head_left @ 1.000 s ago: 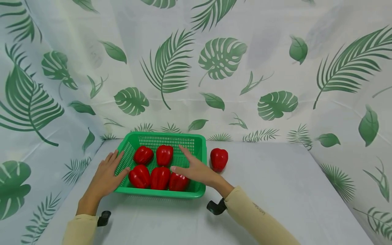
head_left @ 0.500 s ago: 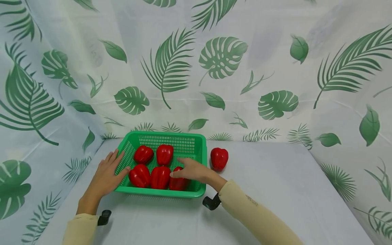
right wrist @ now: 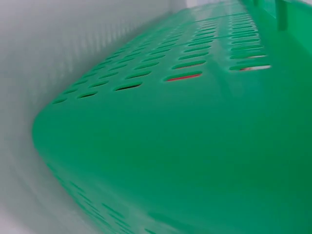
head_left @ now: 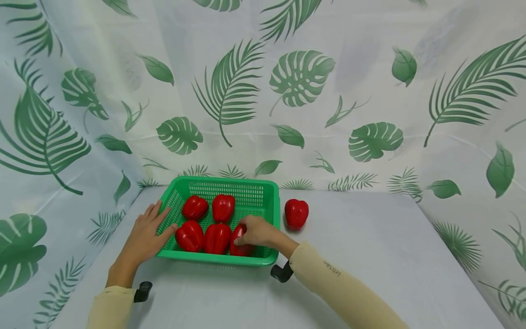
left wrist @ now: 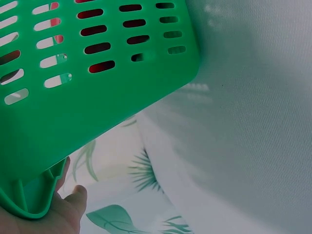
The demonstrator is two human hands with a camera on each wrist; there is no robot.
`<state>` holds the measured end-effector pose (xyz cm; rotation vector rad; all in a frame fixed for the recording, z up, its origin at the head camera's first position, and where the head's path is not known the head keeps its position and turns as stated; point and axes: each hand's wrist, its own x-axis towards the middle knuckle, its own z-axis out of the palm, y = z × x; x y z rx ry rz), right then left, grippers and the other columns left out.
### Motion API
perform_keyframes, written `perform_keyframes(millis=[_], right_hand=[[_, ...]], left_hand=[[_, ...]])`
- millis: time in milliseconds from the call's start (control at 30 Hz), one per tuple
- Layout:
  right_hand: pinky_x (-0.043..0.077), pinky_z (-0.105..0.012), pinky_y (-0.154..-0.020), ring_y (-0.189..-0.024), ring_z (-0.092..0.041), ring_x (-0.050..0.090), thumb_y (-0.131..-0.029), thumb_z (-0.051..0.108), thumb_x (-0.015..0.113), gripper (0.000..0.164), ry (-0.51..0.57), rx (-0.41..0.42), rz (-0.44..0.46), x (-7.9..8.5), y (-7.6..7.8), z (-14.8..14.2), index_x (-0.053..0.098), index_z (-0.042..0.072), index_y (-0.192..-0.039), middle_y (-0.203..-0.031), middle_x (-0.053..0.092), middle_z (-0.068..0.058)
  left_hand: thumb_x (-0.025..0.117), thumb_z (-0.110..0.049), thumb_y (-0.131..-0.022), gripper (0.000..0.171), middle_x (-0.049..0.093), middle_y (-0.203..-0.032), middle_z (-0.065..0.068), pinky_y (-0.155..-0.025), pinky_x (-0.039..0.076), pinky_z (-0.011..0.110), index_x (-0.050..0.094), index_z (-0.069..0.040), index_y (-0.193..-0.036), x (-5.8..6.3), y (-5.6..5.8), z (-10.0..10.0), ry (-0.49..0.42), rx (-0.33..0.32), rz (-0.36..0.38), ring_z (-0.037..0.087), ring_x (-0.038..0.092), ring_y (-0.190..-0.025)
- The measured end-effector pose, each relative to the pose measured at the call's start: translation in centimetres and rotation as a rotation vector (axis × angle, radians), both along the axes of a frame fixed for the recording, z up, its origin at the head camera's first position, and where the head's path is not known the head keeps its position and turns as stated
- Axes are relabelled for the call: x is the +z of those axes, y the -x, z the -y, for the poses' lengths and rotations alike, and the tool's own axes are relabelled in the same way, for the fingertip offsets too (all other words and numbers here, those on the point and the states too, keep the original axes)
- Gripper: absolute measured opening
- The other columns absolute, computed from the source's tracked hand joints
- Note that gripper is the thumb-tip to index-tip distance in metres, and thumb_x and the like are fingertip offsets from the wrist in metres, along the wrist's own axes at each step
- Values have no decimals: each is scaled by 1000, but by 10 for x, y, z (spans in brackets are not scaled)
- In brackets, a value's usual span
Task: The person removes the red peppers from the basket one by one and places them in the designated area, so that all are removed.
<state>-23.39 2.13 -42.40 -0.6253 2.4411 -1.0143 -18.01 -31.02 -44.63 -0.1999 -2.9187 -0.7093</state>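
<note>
A green plastic basket (head_left: 213,258) with slotted walls holds several glossy red bell peppers. My left hand (head_left: 144,235) rests on its left rim, fingers extended and spread; part of that hand (left wrist: 63,209) shows beneath the rim in the left wrist view. Inside the basket's front right corner, my right hand (head_left: 260,231) grips a red bell pepper (head_left: 238,248) from above, thumb on the near side and fingers curled over the far side. In the right wrist view the basket's outer wall (right wrist: 161,141) fills most of the picture, and the hand does not show.
One more red bell pepper (head_left: 296,214) lies on the white table (head_left: 370,256), just right of the basket. Within the basket, other peppers (head_left: 217,238) sit left of the held one. A leaf-printed cloth (head_left: 246,91) hangs behind and at the sides.
My right hand has come down onto the front right pepper, and its fingers have curled round it. The left hand stays on the rim.
</note>
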Motion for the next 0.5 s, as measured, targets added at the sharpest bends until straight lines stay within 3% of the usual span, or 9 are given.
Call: perform_keyframes(millis=[200,500], right_hand=[[64,-41,-81,-109,-30,63,-93,10,84,55,-5,14,-64,-3,-1,0,64,-9,-140,-117,70,-14],[64,-40,-81,-105,-27,64,-94,12,85,50,29,-8,-87,-2,-2,-2,65,-7,-136,-113,70,-11]], left_hand=[[61,-39,-106,73,21,-170,35,-121,10,77,42,8,-159,1,1,0,2,-4,-2,57,14,-156],[62,-38,-106,73,22,-170,35,-120,12,78,43,8,-159,-1,2,0,12,-3,0,57,15,-155]])
